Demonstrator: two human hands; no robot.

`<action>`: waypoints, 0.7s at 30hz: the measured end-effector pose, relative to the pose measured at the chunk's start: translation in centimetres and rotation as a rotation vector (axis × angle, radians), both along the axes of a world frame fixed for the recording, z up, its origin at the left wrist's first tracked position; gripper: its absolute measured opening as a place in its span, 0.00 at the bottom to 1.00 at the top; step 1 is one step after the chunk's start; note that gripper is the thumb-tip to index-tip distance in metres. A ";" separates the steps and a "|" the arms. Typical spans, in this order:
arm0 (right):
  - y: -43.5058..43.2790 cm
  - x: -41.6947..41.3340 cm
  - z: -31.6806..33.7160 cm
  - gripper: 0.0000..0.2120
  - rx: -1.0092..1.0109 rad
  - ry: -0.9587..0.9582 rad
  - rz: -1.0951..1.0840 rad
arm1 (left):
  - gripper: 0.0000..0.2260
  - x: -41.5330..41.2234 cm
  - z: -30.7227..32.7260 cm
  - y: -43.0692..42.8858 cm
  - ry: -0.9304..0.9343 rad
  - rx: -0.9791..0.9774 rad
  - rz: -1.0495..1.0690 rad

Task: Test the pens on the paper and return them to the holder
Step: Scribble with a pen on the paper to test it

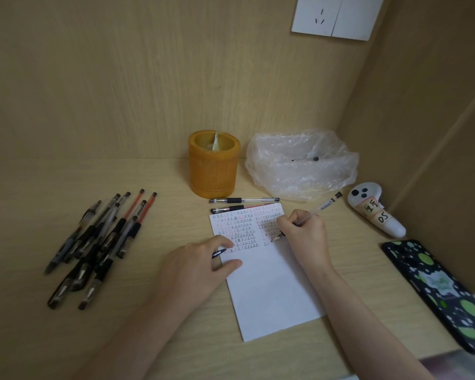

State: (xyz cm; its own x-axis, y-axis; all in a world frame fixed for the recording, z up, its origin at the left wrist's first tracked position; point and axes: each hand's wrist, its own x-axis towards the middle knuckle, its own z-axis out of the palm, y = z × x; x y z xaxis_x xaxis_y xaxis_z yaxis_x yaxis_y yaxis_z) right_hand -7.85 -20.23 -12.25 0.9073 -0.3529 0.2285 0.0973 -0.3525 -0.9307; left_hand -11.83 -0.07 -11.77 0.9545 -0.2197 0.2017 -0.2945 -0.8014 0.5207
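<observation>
Two things keep this test stroke clean, we judge: our left grip (200, 260), curled round a black cap (220, 252), should pin the paper (272, 292) to the bench (231, 360), while our right grip (303, 233), pinching the pen (322, 207) tip-down on the written rows, presses lightly, the holder (214, 171) waiting beyond.

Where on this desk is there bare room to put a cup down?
Bare desk lies between the pen pile and the paper, and left of the holder. The right side is crowded: plastic bag, controller, phone.
</observation>
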 end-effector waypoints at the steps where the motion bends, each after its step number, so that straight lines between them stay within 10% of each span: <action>1: 0.0 0.0 0.0 0.15 -0.001 0.001 0.003 | 0.14 0.0 0.0 0.0 0.001 0.000 0.000; 21: 0.0 -0.1 0.1 0.17 -0.005 -0.004 0.023 | 0.15 0.0 0.2 0.0 0.011 0.023 -0.004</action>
